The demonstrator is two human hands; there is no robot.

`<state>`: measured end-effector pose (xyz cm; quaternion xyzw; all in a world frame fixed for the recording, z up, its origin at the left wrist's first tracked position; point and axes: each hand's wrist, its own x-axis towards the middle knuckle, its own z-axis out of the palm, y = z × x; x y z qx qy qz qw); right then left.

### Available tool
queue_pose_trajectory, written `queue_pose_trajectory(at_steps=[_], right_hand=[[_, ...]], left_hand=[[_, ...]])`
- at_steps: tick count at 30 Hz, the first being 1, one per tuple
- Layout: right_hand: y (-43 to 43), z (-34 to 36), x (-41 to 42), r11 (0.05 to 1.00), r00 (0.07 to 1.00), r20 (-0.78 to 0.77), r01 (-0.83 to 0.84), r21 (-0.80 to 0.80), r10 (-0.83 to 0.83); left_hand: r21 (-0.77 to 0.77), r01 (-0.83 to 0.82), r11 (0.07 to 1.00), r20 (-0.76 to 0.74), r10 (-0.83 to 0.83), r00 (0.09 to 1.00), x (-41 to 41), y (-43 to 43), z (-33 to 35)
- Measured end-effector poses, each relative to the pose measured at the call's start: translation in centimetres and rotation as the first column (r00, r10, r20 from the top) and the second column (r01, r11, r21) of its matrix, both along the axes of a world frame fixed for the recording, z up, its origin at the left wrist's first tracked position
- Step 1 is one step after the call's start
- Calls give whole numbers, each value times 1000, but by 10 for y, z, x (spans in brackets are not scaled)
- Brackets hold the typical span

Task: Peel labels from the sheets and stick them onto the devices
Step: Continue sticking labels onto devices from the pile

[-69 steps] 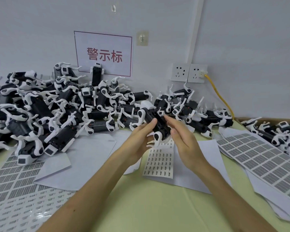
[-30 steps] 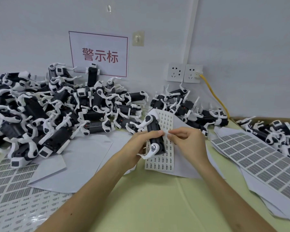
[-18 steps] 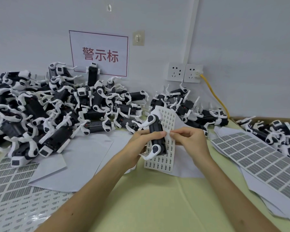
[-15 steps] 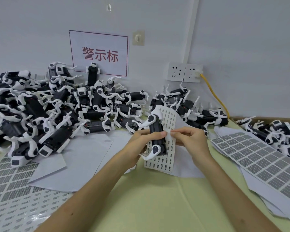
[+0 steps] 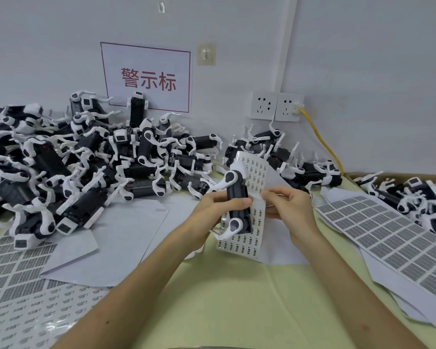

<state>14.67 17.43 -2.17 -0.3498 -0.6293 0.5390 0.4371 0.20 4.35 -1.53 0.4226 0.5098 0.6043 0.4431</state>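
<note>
Your left hand (image 5: 213,210) grips the device (image 5: 237,197) at frame centre with the label sheet (image 5: 256,170) pinned behind it, right hand (image 5: 291,205) pinches at the sheet's right edge: pull too fast and what you lift could tear, curl onto itself, or drag the sheet loose.

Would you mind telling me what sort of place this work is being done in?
Probably a small factory labelling bench: a big heap of matching black-and-white devices against the wall, printed label sheets spread over the table, and a red-lettered sign on the wall.
</note>
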Motion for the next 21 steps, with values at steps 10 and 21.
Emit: queue_pose_trajectory(at_steps=[10, 21], right_hand=[[12, -1, 7, 967, 974, -176, 174, 187, -141], [2, -3, 2, 920, 999, -20, -22, 391, 32]], left_hand=[[-32, -174, 984, 37, 176, 984, 1, 6, -5], [90, -27, 996, 266, 2, 964, 0, 4, 4]])
